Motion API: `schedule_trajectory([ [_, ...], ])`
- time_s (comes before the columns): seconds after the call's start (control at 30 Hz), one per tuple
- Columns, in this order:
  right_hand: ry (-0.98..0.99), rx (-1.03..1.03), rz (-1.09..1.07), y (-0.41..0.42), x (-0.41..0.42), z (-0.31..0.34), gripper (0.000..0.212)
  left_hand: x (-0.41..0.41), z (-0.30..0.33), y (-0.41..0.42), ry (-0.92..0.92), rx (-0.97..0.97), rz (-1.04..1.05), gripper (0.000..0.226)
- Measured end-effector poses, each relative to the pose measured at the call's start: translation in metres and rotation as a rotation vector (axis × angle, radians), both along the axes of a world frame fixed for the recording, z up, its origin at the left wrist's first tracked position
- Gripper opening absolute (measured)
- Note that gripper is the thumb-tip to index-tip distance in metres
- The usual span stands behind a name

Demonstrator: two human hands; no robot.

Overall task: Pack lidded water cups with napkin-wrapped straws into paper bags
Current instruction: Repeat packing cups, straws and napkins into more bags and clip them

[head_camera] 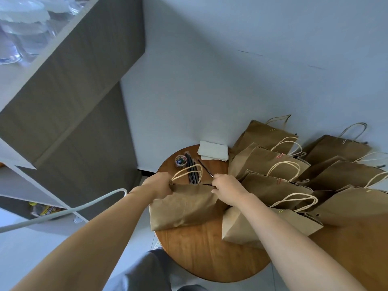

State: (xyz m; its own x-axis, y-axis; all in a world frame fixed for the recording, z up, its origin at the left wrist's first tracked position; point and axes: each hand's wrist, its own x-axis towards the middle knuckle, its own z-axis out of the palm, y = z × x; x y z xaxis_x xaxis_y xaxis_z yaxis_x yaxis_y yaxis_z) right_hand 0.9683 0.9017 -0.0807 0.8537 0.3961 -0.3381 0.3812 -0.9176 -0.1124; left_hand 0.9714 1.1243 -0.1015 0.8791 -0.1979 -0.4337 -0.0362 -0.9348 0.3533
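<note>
A brown paper bag (184,206) with twine handles stands on the round wooden table (210,253) right in front of me. My left hand (160,184) grips the left end of its top edge. My right hand (225,189) pinches the right end of the same edge. The bag's mouth looks pulled flat between both hands, and what is inside is hidden. Beyond the bag lie several black straws (193,169) and a stack of white napkins (213,151). No cup is visible on the table.
Several closed brown bags (336,177), some fastened with paper clips, crowd the table's right side. A small tub of coloured paper clips (181,161) sits beside the straws. A grey shelf unit (69,106) with clear plastic cups (23,24) stands left. A white cable (63,213) crosses below.
</note>
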Motion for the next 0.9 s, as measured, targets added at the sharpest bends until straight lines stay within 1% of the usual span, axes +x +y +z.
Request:
schedule_trajectory([
  [0.07,-0.021,0.032,-0.04,-0.002,-0.001,-0.004,0.026,0.003,0.002,-0.001,0.018,-0.001,0.005,0.03],
  [0.13,-0.045,0.051,-0.081,-0.004,-0.002,-0.007,0.024,0.006,0.004,-0.002,0.024,-0.009,-0.017,0.022],
  [0.2,-0.066,0.107,-0.135,-0.006,-0.002,-0.008,0.013,0.012,0.003,0.0,0.027,-0.065,-0.048,0.004],
  [0.23,-0.057,0.15,-0.166,-0.008,-0.001,-0.007,0.008,0.015,0.003,0.001,0.027,-0.107,-0.061,0.006],
  [0.3,0.027,0.214,-0.232,-0.01,0.002,-0.006,0.023,0.021,0.005,0.003,0.053,-0.173,-0.087,0.012],
  [0.37,0.144,0.228,-0.254,-0.011,0.01,-0.006,0.028,0.029,0.009,0.004,0.119,-0.214,-0.096,0.016],
  [0.43,0.253,0.215,-0.234,-0.01,0.019,-0.005,0.025,0.038,0.014,0.008,0.232,-0.241,-0.077,0.024],
  [0.53,0.431,0.199,-0.204,-0.005,0.039,0.003,0.01,0.057,0.016,0.014,0.387,-0.265,-0.037,0.044],
  [0.6,0.558,0.18,-0.237,0.001,0.058,0.01,0.007,0.071,0.016,0.016,0.468,-0.309,0.028,0.045],
  [0.7,0.683,0.214,-0.363,0.012,0.093,0.012,0.018,0.096,0.014,0.013,0.632,-0.371,0.091,0.046],
  [0.73,0.7,0.217,-0.375,0.016,0.104,0.01,0.021,0.103,0.012,0.011,0.653,-0.379,0.104,0.046],
  [0.8,0.703,0.198,-0.342,0.028,0.129,-0.001,0.021,0.12,0.001,0.008,0.623,-0.398,0.144,0.037],
  [0.9,0.627,0.183,-0.278,0.046,0.162,-0.034,0.022,0.145,-0.03,0.003,0.457,-0.404,0.195,0.024],
])
